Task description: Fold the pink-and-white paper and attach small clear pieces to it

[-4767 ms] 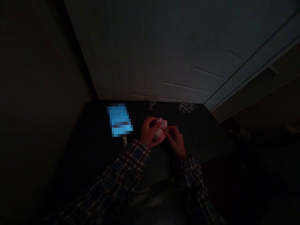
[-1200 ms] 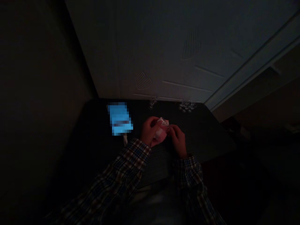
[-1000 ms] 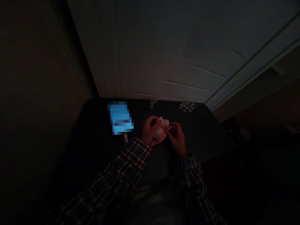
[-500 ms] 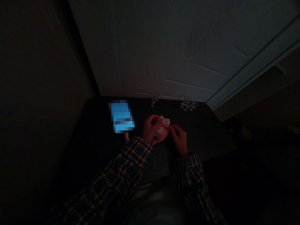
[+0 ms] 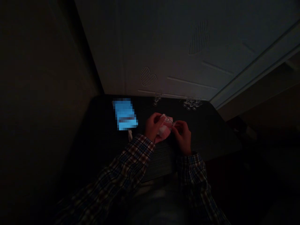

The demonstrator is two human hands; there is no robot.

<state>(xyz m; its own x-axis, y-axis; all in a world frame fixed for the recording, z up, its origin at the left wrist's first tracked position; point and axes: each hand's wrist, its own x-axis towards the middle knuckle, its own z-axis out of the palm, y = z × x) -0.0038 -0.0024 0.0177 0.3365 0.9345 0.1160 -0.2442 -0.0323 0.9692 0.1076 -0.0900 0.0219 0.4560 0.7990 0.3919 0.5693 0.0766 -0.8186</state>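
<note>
The room is very dark. My left hand is curled round a small pinkish-white folded thing, held just above a dark table. My right hand pinches the same thing at its right edge, fingers pressed together. What the pink thing is made of I cannot make out in this light. Both wrists wear plaid sleeves.
A lit phone screen glows blue on the table, left of my hands, with a white cable end below it. Small clear shiny pieces and another clump lie along the back edge. A pale panel with heart cut-outs rises behind.
The view has shifted a little, so everything sits slightly further right. My hands stay together on the pink thing, with the right fingers moving slightly at its edge.
</note>
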